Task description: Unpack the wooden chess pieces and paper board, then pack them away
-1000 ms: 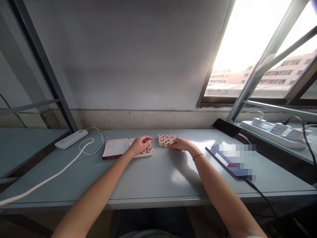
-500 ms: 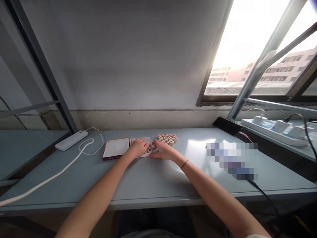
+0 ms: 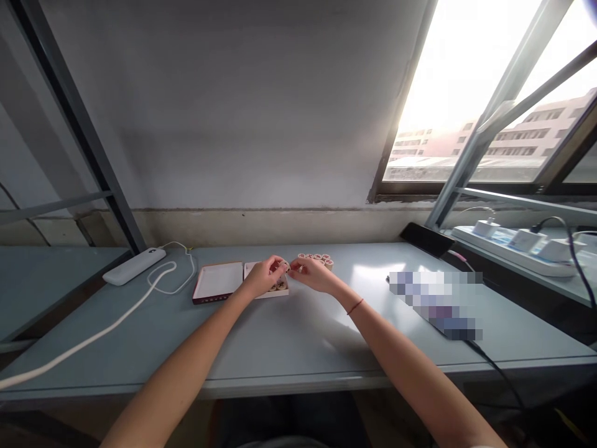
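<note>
My left hand (image 3: 265, 277) is over the white box (image 3: 275, 295), its fingers closed on a round wooden piece (image 3: 286, 266) with a dark mark. Inside the box, several round pieces (image 3: 281, 285) with black characters show below that hand. My right hand (image 3: 313, 274) is just right of the box, fingertips drawn together near the held piece; whether they grip anything is too small to tell. Behind it sits a cluster of round pieces (image 3: 328, 261) with red characters, partly hidden. The box's lid (image 3: 219, 279), white inside with a dark red edge, lies open side up on the left.
At the left lie a white power bank (image 3: 134, 266) and a thick white cable (image 3: 116, 323). On the right are a blurred flat object (image 3: 433, 305), a dark tablet-like object (image 3: 428, 239) and a white power strip (image 3: 517, 249) with plugs. Metal posts stand at both sides.
My left hand has risen from inside the box and now pinches a piece. My right hand has moved slightly up and away from the box's right edge, its fingers drawing together.
</note>
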`<state>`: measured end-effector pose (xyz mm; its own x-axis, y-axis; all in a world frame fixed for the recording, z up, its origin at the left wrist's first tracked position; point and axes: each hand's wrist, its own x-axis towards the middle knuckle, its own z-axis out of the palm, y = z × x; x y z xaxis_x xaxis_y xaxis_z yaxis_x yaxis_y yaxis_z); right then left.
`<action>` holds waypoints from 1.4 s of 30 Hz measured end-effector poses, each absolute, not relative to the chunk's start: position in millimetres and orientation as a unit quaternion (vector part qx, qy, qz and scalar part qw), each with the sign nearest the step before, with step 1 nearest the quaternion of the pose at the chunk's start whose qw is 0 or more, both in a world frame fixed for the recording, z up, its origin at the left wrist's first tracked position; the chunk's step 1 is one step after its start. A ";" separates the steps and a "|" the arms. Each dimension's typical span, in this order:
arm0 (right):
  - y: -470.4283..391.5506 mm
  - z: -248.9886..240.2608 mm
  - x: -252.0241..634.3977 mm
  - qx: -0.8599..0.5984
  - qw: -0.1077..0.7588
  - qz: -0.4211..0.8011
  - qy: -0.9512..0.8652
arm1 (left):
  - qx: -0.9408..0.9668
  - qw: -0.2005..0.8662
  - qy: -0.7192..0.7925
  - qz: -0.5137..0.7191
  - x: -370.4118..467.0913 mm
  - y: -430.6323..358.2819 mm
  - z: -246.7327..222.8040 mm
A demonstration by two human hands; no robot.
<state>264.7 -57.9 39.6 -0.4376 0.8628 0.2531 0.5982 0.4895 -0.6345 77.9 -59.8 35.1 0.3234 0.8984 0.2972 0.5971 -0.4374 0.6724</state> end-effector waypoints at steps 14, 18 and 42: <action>-35.0 42.9 376.6 -0.653 0.130 0.360 -0.653 | 0.699 0.303 0.470 0.445 82.3 -64.9 41.5; -32.3 37.5 374.0 -0.674 0.104 0.344 -0.646 | 0.691 0.284 0.497 0.442 80.4 -62.4 40.7; -53.2 58.7 330.4 -0.538 0.301 0.404 -0.676 | 0.842 0.161 0.403 0.321 91.5 -80.5 35.2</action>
<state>330.4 -53.2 58.7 -0.2404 0.9703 -0.0275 0.4833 0.0951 -0.8703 91.5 -80.5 35.2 0.4684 0.7820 0.4112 0.5753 -0.6232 0.5298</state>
